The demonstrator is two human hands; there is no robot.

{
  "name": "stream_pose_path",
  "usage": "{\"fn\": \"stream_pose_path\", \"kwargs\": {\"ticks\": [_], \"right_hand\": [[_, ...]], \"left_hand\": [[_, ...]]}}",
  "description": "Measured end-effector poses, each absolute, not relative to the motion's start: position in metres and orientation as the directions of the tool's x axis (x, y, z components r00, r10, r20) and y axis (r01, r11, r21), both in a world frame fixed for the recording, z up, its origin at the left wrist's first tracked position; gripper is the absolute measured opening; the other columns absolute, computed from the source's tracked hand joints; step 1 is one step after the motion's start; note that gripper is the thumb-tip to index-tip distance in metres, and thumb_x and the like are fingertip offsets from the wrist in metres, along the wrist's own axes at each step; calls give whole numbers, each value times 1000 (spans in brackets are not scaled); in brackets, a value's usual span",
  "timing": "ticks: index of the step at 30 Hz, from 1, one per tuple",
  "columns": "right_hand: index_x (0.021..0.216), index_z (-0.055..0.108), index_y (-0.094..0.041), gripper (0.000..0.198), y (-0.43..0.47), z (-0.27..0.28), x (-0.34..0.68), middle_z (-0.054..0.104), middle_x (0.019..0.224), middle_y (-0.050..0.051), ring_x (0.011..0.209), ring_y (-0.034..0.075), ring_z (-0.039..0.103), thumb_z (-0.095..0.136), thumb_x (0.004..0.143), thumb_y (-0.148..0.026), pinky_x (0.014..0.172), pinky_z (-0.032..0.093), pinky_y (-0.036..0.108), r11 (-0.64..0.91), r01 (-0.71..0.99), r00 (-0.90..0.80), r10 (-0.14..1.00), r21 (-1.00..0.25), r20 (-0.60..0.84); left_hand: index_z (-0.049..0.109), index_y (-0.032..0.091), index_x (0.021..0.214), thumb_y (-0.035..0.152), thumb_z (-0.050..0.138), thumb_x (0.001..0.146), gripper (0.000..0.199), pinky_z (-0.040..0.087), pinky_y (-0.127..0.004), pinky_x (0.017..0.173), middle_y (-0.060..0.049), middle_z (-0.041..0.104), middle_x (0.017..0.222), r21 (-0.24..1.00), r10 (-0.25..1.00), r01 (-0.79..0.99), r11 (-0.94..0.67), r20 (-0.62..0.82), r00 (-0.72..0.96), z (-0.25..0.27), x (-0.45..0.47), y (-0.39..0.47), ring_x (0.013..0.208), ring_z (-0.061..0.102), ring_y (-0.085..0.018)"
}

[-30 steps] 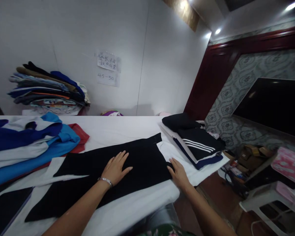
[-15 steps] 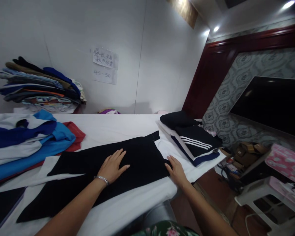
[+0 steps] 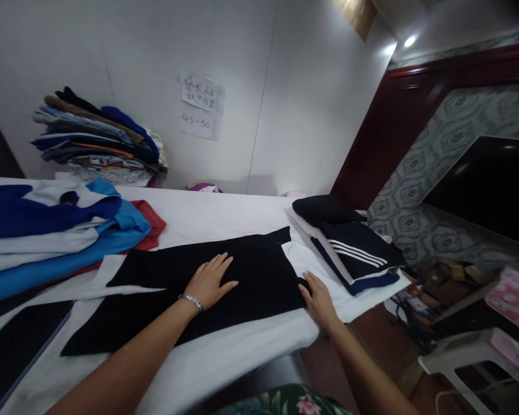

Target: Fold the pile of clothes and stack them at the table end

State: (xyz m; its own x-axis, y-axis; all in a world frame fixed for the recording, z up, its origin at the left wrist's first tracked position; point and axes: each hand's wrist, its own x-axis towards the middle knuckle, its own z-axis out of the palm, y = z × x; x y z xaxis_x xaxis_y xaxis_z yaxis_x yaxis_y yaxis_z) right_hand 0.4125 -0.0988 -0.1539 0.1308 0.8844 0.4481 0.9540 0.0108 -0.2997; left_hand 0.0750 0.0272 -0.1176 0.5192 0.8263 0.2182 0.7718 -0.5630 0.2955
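Observation:
A pair of black trousers (image 3: 251,276) lies spread on the white-covered table (image 3: 225,210), legs toward the left and waist toward the right. My left hand (image 3: 210,280), with a silver bracelet at the wrist, rests flat on the upper part of the trousers, fingers stretched out. At the near corner of the waistband is my right hand (image 3: 318,297), its fingers extended and its thumb touching the black cloth. Just beyond it sits a stack of folded clothes, topped by a black garment with white stripes (image 3: 357,251).
Blue, white and red clothes (image 3: 125,227) lie heaped at the left, with another dark garment (image 3: 23,340) at the near left. A tall folded pile (image 3: 99,141) stands by the wall. On the floor side at right are a white stool (image 3: 467,357) and cardboard boxes (image 3: 441,276).
The view has shifted slightly left, so everything appears farther right. Both hands stay in nearly the same places on the trousers.

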Motion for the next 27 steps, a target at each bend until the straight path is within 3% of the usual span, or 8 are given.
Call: {"fn": "stream_pose_path", "kwargs": {"ticks": [27], "right_hand": [[130, 55, -13, 52, -99, -157, 417, 54, 134, 17, 126, 29, 48, 40, 93, -48, 105, 39, 49, 15, 948, 129, 895, -317, 428]], "left_hand": [[38, 22, 142, 57, 46, 85, 68, 27, -45, 111, -10, 33, 153, 307, 816, 757, -578, 207, 539, -118, 75, 26, 141, 29, -25]]}}
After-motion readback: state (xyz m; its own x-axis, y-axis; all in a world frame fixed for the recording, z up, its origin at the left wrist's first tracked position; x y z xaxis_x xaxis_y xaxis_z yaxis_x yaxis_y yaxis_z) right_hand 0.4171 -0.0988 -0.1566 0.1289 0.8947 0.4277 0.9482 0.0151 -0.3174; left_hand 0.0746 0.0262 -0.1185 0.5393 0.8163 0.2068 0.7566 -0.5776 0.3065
